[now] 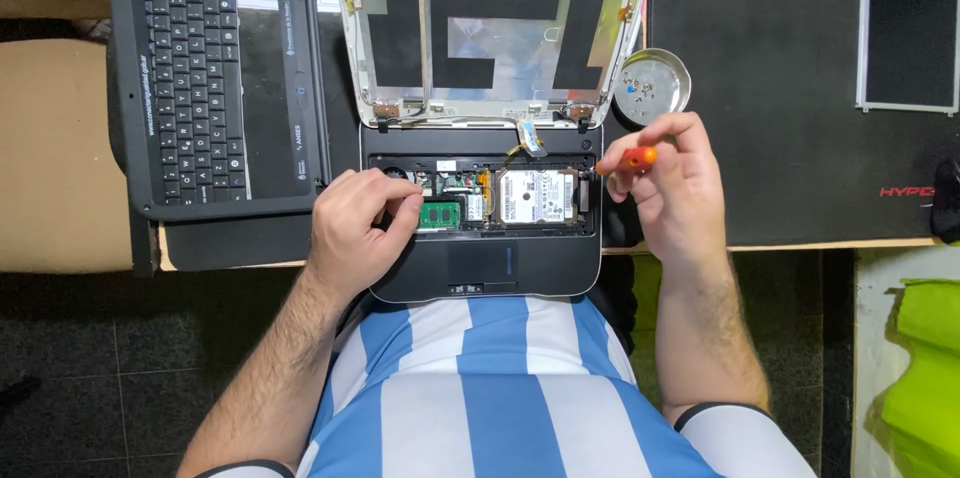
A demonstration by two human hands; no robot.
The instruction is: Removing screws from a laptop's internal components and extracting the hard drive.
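An opened small laptop [480, 273] lies at the desk's near edge with its keyboard cover removed, showing a silver hard drive [538, 198] and a green memory module [439, 213]. Its bare lid shell [480, 28] stands open behind. My left hand [355, 223] rests on the left of the open bay, fingertips pinched beside the memory module. My right hand [670, 183] hovers right of the laptop, holding a small screwdriver with an orange handle [632, 159], tip pointing left toward the hard drive.
A detached black keyboard panel [215, 88] lies at the left. A round metal dish [652, 86] with small screws sits right of the lid. A dark desk mat [780, 88] covers the right side, with a flat screen panel [910, 23] on it. A green object [920, 378] sits lower right.
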